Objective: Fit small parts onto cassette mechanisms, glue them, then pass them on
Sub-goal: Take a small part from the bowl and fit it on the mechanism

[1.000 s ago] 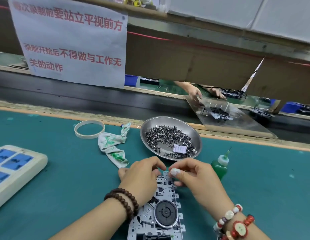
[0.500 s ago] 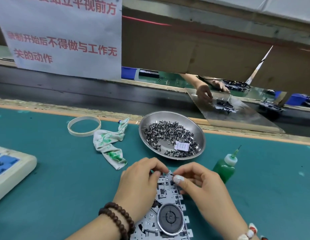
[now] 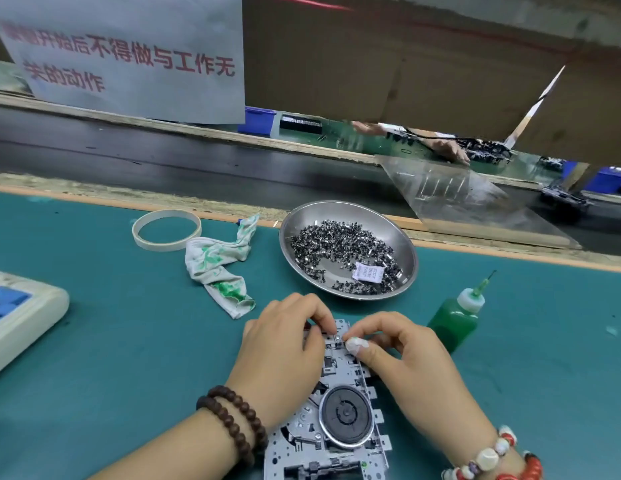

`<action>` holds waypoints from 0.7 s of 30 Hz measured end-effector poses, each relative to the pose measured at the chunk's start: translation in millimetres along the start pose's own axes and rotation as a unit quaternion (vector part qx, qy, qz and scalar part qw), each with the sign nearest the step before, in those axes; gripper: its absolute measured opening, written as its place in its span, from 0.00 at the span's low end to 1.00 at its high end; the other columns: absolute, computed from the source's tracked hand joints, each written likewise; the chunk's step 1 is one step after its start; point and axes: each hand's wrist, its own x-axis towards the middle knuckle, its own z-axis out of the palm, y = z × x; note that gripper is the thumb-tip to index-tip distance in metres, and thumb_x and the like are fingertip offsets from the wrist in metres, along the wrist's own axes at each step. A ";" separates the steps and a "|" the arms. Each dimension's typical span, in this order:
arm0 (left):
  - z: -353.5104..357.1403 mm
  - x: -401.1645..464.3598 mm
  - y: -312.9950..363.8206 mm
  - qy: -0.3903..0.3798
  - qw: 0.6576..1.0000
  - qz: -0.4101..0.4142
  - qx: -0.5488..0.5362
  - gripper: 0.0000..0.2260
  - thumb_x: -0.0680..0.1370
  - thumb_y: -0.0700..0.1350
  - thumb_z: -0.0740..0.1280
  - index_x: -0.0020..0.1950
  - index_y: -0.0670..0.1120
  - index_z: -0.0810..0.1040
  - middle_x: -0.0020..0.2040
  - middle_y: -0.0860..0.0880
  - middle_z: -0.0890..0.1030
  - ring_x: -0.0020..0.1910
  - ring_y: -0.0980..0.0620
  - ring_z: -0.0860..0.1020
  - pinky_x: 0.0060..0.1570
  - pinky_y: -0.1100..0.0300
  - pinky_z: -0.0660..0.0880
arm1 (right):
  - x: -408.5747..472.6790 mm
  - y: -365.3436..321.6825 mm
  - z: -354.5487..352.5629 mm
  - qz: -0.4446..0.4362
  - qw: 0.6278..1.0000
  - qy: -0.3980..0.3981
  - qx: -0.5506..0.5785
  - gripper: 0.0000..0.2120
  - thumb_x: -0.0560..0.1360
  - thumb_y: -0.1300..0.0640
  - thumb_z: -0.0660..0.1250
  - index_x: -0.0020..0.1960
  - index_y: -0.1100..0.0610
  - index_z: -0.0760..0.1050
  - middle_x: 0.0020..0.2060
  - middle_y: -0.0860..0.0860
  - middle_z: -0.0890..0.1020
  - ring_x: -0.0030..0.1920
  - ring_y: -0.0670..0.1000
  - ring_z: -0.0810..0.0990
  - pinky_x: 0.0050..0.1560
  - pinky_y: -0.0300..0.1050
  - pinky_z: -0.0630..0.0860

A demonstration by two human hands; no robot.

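A silver cassette mechanism [image 3: 340, 417] with a round black flywheel lies on the green mat in front of me. My left hand [image 3: 281, 355] grips its far left corner with curled fingers. My right hand [image 3: 406, 368], with a taped thumb, pinches a small metal part [image 3: 338, 336] against the mechanism's far edge; the part is mostly hidden by my fingertips. A steel bowl [image 3: 401, 247] just beyond holds a heap of small dark parts [image 3: 337, 244] and a white sachet. A green glue bottle [image 3: 454, 320] with a needle tip stands to the right of my right hand.
A glue-stained rag [image 3: 215, 265] and a tape ring [image 3: 167, 230] lie to the left of the bowl. A white power strip [image 3: 21, 313] sits at the left edge. A dark conveyor belt [image 3: 163, 157] runs behind the mat, with a clear sheet [image 3: 475, 209] slanting over it. Another person's hand [image 3: 447, 150] works across the belt.
My hands stay at the mechanism's far end, fingertips drawn closer together. The other person's hand has moved right, and the mechanism on the clear sheet is gone.
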 end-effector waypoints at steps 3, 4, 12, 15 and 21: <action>0.3 0.5 -0.2 -0.003 1.000 0.003 0.009 0.14 0.75 0.39 0.61 0.35 0.57 0.68 0.40 0.59 0.73 0.47 0.60 0.69 0.56 0.54 0.66 | 0.6 1.0 0.4 0.004 1.000 0.004 0.001 0.08 0.69 0.60 0.73 0.34 0.49 0.80 0.31 0.43 0.77 0.31 0.38 0.74 0.36 0.28 0.69; 0.3 0.7 -0.4 -0.004 1.000 0.003 0.010 0.14 0.75 0.39 0.61 0.34 0.57 0.69 0.40 0.59 0.73 0.47 0.59 0.69 0.56 0.53 0.66 | 0.7 1.2 0.5 0.007 1.000 0.006 0.002 0.07 0.69 0.60 0.73 0.34 0.50 0.80 0.30 0.43 0.77 0.31 0.39 0.74 0.36 0.29 0.69; 1.0 0.4 -1.4 -0.009 1.000 0.008 0.005 0.11 0.74 0.42 0.63 0.35 0.57 0.70 0.41 0.59 0.72 0.47 0.60 0.69 0.56 0.53 0.66 | 1.2 3.6 2.6 0.013 1.000 0.016 0.019 0.08 0.69 0.60 0.72 0.33 0.50 0.79 0.31 0.45 0.79 0.30 0.39 0.74 0.36 0.29 0.69; 0.2 -0.1 -1.4 -0.012 1.000 0.010 -0.002 0.09 0.73 0.44 0.63 0.35 0.57 0.71 0.42 0.60 0.73 0.48 0.62 0.69 0.57 0.54 0.66 | 1.1 4.9 3.9 0.018 0.999 0.016 0.036 0.08 0.69 0.60 0.72 0.34 0.51 0.79 0.31 0.45 0.78 0.30 0.38 0.74 0.35 0.29 0.68; -1.0 -0.9 -1.2 -0.018 1.000 0.010 -0.004 0.04 0.73 0.51 0.62 0.38 0.56 0.72 0.42 0.60 0.73 0.48 0.63 0.69 0.57 0.54 0.66 | 1.8 8.8 6.3 0.027 0.998 0.015 0.056 0.06 0.70 0.59 0.72 0.36 0.51 0.80 0.34 0.48 0.79 0.30 0.39 0.72 0.35 0.31 0.68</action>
